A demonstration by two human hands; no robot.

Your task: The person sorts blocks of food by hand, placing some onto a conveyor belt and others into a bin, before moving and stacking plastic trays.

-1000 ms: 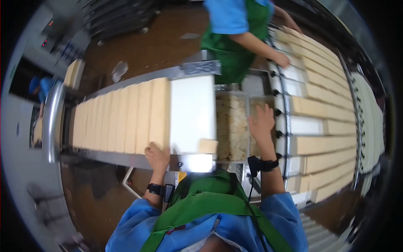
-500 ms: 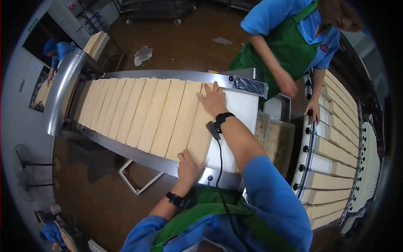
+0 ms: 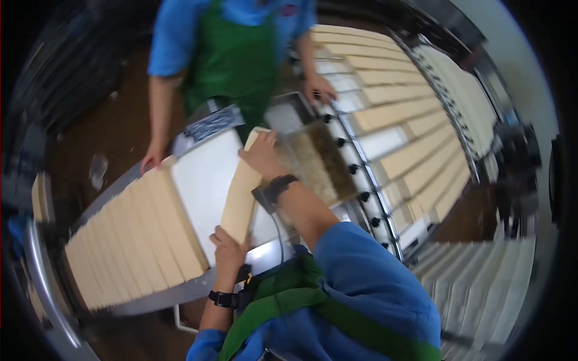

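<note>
– While both hands are on it, how is the first item listed?
– One long cream-coloured strip (image 3: pixel 241 194), over the white belt (image 3: pixel 201 166), between the finished-looking row of strips (image 3: pixel 135 231) and the bin (image 3: pixel 319 157).
– Long axis?
– From the near end, by the wearer's body, outward and slightly right; not parallel to the row. The gap between them widens away from the wearer.
– Grips?
– Left hand (image 3: pixel 229 249): partly closed on the near end, nearer the row. Right hand (image 3: pixel 263 157): fingers bent over the far end, nearer the bin. Whether either reaches underneath, cannot tell.
– Surroundings?
– Co-worker's hand (image 3: pixel 155 157), at the row's far edge; second co-worker's hand (image 3: pixel 319 88), by the metal rail (image 3: pixel 368 179). Beyond the rail, a slatted bed of strips (image 3: pixel 409 144), well apart from the held piece.
</note>
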